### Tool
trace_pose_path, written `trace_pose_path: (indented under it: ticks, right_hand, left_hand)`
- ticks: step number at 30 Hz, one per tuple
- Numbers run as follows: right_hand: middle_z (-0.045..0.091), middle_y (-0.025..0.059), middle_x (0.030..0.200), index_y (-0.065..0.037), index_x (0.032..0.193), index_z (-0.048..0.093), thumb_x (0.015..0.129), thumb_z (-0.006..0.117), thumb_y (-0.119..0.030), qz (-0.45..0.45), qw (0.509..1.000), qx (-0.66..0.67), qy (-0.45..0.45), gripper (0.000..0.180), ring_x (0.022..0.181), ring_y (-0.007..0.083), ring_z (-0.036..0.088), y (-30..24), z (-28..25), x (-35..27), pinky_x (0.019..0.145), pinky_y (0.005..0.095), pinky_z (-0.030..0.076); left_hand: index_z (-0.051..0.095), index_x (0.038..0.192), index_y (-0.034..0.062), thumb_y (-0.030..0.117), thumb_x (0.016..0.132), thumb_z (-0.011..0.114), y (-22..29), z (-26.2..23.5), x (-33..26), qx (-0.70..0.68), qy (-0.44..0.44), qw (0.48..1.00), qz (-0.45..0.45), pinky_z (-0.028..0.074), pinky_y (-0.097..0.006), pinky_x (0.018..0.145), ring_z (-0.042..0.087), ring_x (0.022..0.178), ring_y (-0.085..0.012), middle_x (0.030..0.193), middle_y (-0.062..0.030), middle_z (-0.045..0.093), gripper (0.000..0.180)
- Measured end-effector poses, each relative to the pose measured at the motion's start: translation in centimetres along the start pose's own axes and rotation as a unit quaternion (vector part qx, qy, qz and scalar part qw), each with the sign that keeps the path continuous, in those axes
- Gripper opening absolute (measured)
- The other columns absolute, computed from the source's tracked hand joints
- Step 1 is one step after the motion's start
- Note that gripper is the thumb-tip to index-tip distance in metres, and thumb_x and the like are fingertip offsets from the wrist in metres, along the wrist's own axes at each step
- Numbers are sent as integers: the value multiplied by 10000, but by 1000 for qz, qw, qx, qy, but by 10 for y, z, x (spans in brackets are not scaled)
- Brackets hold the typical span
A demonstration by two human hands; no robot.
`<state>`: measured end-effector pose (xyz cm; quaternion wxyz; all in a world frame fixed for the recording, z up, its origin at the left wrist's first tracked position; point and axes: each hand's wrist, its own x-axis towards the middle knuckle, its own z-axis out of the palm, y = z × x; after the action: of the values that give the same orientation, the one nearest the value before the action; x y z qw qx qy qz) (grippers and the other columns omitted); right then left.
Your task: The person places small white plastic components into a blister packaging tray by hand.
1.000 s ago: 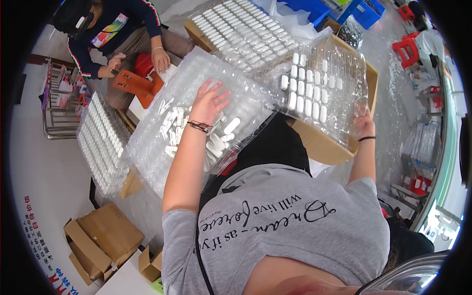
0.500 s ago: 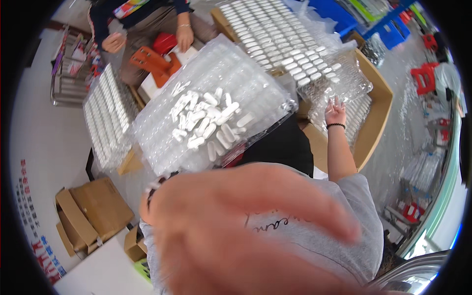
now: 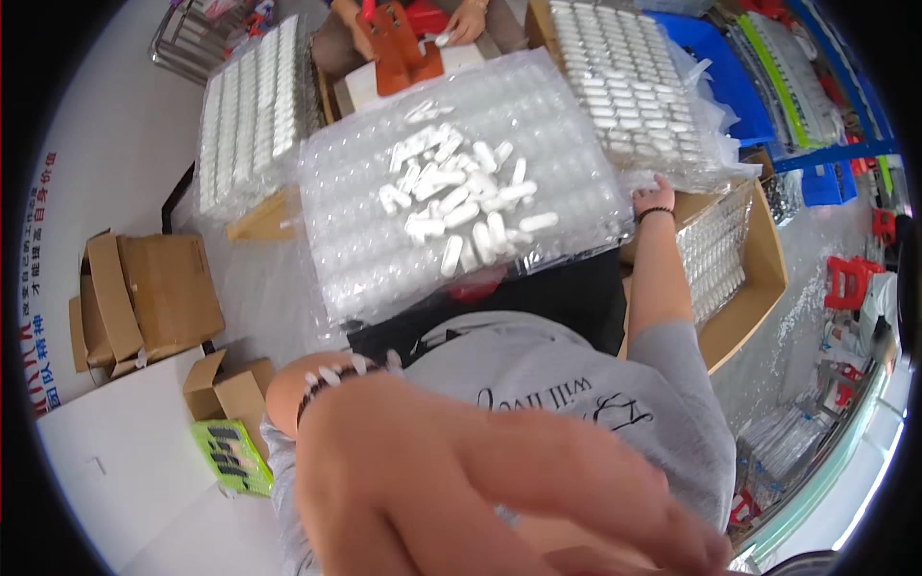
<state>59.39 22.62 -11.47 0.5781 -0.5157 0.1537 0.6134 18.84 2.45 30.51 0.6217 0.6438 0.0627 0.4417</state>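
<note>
A clear blister tray (image 3: 384, 240) lies in front of me with a heap of white capsule-shaped pieces (image 3: 461, 206) loose on its middle. My left hand (image 3: 480, 480) is raised close to the camera, large and blurred, fingers apart and holding nothing; a beaded bracelet (image 3: 336, 374) sits on its wrist. My right hand (image 3: 651, 192), with a dark wristband, rests at the tray's right edge. Its fingers are hidden by the plastic.
Trays filled with white pieces are stacked at upper left (image 3: 250, 106) and upper right (image 3: 624, 77). A cardboard box (image 3: 759, 278) with more trays is on my right. Another person's hands (image 3: 461, 19) work an orange tool (image 3: 399, 48) at the top. Open cartons (image 3: 144, 288) lie on the floor.
My left hand left the tray and rose toward the camera, now filling the lower picture. My right hand moved from the tray in the box to the front tray's right edge.
</note>
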Motion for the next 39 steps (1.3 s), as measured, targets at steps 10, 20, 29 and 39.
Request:
trace_pose_path:
  ticks: [10, 20, 29, 39]
  right_hand:
    - [617, 149, 1063, 22, 1065, 595, 783, 599, -33, -615, 732, -292, 15, 288, 990, 275, 579, 37, 38, -74, 869, 361, 459]
    - [536, 124, 1294, -145, 1265, 553, 848, 611, -145, -496, 297, -682, -448, 421, 1215, 319, 467, 171, 114, -201, 1028, 407, 366]
    - [443, 77, 1411, -231, 1332, 506, 855, 577, -305, -554, 190, -714, -383, 488, 1327, 322, 350, 302, 162, -202, 1077, 505, 262]
    - [477, 41, 1350, -268, 1046, 688, 850, 596, -252, -558, 231, -720, -342, 217, 1235, 260, 403, 342, 169, -220, 993, 465, 291]
  left_hand:
    - [549, 1248, 30, 99, 853, 593, -86, -117, -154, 412, 213, 814, -350, 421, -354, 980, 543, 1147, -264, 1240, -129, 583, 404]
    - [587, 1223, 164, 272, 797, 624, -184, -157, -215, 657, 196, 593, -422, 357, -428, 915, 554, 1078, -277, 1192, -62, 598, 441]
    - [674, 1076, 165, 220, 809, 583, -191, -159, -230, 645, 277, 627, -338, 371, -420, 896, 569, 1029, -248, 1048, -28, 648, 287]
    - [678, 963, 40, 38, 853, 596, -189, -171, -244, 254, 563, 763, -191, 524, -291, 596, 665, 689, -153, 883, -61, 649, 137]
